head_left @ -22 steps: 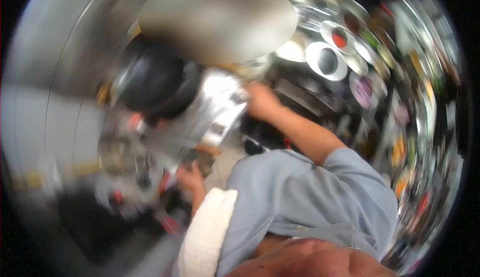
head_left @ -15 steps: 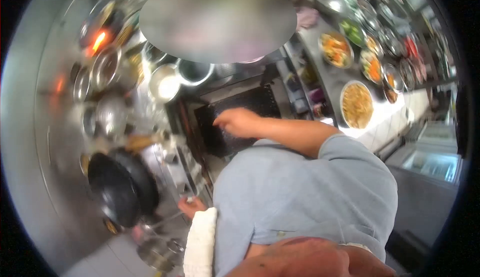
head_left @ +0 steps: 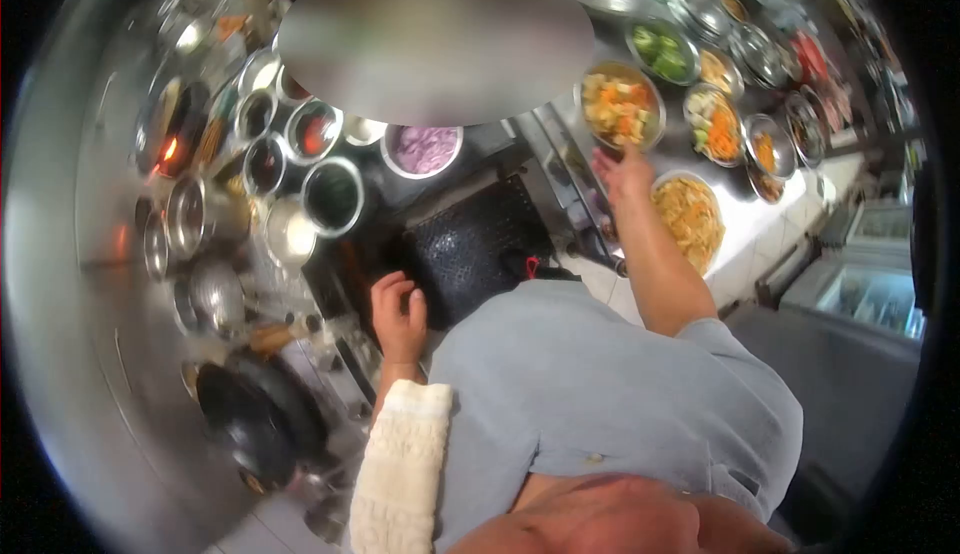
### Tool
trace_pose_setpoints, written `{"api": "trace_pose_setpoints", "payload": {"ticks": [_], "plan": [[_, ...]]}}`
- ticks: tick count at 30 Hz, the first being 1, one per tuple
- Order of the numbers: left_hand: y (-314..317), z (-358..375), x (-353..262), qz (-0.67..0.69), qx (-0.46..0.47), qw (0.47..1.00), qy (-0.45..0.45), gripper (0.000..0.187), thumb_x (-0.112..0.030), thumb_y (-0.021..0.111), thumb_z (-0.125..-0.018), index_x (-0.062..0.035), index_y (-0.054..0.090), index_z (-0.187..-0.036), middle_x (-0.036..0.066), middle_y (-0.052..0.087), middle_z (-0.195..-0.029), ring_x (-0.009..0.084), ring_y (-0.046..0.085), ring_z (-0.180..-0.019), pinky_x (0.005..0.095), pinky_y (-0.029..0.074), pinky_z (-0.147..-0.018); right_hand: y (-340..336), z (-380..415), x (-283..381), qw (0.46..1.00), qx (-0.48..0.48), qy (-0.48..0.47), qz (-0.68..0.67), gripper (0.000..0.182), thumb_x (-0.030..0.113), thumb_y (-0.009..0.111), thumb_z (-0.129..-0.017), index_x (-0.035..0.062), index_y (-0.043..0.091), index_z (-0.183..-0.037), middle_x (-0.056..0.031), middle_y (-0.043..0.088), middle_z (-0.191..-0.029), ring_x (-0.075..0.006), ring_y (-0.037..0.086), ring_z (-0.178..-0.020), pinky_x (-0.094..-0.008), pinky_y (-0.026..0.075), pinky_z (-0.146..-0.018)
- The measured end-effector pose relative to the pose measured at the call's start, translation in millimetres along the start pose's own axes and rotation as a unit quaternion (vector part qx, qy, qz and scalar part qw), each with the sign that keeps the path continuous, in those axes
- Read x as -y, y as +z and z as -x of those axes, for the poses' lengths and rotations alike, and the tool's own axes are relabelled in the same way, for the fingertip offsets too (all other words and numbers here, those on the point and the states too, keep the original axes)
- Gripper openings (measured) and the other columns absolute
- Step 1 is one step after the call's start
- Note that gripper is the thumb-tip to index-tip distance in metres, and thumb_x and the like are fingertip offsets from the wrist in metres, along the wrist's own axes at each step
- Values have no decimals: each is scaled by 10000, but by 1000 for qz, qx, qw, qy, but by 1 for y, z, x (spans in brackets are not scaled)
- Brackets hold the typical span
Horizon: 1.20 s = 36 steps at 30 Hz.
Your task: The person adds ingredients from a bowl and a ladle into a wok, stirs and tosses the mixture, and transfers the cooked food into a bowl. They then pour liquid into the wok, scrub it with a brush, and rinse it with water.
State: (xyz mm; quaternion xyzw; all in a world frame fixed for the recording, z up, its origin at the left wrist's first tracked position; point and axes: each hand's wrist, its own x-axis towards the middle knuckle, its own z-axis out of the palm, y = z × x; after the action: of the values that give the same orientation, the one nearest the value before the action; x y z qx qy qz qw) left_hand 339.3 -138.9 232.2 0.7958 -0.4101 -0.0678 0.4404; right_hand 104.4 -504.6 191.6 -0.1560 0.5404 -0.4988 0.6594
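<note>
My right hand is stretched out to the right over the counter, fingers apart, its fingertips right at the near rim of a metal bowl of cut vegetables in orange and pale pieces. Just beside that wrist lies a round dish of yellowish sliced food. On the other side, my left hand hangs in front of my body with loosely bent, separated fingers and nothing in it. A white knitted sleeve cover wraps the left forearm.
Dark woks and a pot stand along the left, with a flame farther back. Bowls of sauces and chopped purple vegetable sit ahead. A dark perforated mat lies below. A blurred oval hides the top middle.
My right hand has swung from in front of my body out to the vegetable bowl at the right. My left hand has come up and forward. The view has shifted.
</note>
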Motion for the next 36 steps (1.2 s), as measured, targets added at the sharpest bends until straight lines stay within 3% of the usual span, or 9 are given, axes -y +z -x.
{"api": "trace_pose_setpoints", "payload": {"ticks": [6,7,9,17,21,30,33,34,36], "plan": [[-41,60,23,2,-59,987,-147,132,-94,689,-837,-26,655,-946,136,646,-1009,278,650,-920,352,532,-785,-8,35,-4,939,140,-113,291,362,201,578,-933,-92,580,-1146,-197,597,-1157,-307,616,-1099,-480,583,-881],[-49,74,30,34,-60,983,-170,137,-121,676,-866,-23,659,-961,130,645,-993,269,652,-897,351,532,-769,-33,1,-17,752,188,-268,571,361,190,588,-927,-90,588,-1154,-192,603,-1140,-298,619,-1104,-444,586,-849],[-64,95,31,96,-57,955,-276,199,-174,647,-912,-20,674,-1037,131,655,-1039,251,651,-963,347,517,-840,6,56,-34,874,249,-97,405,324,150,593,-912,-89,614,-1131,-170,634,-1092,-261,678,-929,-324,567,-755],[-136,196,26,206,-315,839,-392,172,-168,638,-955,-14,620,-1027,70,645,-875,123,601,-753,284,496,-672,122,320,-226,350,720,17,599,267,111,562,-931,-28,650,-1141,-68,664,-1012,-117,604,-918,-265,494,-728],[-152,328,25,69,-491,749,-439,190,-143,614,-970,-8,605,-1103,72,658,-871,98,595,-778,285,496,-682,112,444,-328,256,765,304,507,250,217,581,-961,-7,648,-1050,-59,656,-931,-139,611,-858,-328,517,-742],[-157,448,-57,165,-753,410,-488,241,-174,535,-1000,17,622,-1119,60,626,-942,175,607,-919,314,506,-746,-12,616,-510,-266,799,-248,478,308,197,575,-900,24,672,-1137,-195,685,-1130,-321,685,-1045,-444,567,-849],[-145,458,-45,132,-760,399,-495,285,-204,525,-992,27,600,-1142,69,586,-930,198,610,-896,367,502,-694,-40,606,-538,7,785,-190,590,316,157,450,-942,-10,605,-1162,-248,666,-1130,-382,671,-1041,-471,537,-900],[-129,489,-43,-134,-565,544,-605,270,-182,547,-971,24,604,-1136,74,583,-940,197,606,-876,373,502,-680,-40,603,-542,76,804,-156,569,294,136,480,-927,-21,577,-1155,-274,657,-1119,-397,672,-1021,-478,537,-891],[-123,517,-25,-389,-292,639,-596,259,-159,568,-949,21,609,-1130,80,579,-950,197,602,-855,379,501,-666,-14,609,-518,33,828,-155,538,281,139,539,-904,-18,581,-1134,-283,651,-1113,-403,667,-1004,-487,535,-864]]}}
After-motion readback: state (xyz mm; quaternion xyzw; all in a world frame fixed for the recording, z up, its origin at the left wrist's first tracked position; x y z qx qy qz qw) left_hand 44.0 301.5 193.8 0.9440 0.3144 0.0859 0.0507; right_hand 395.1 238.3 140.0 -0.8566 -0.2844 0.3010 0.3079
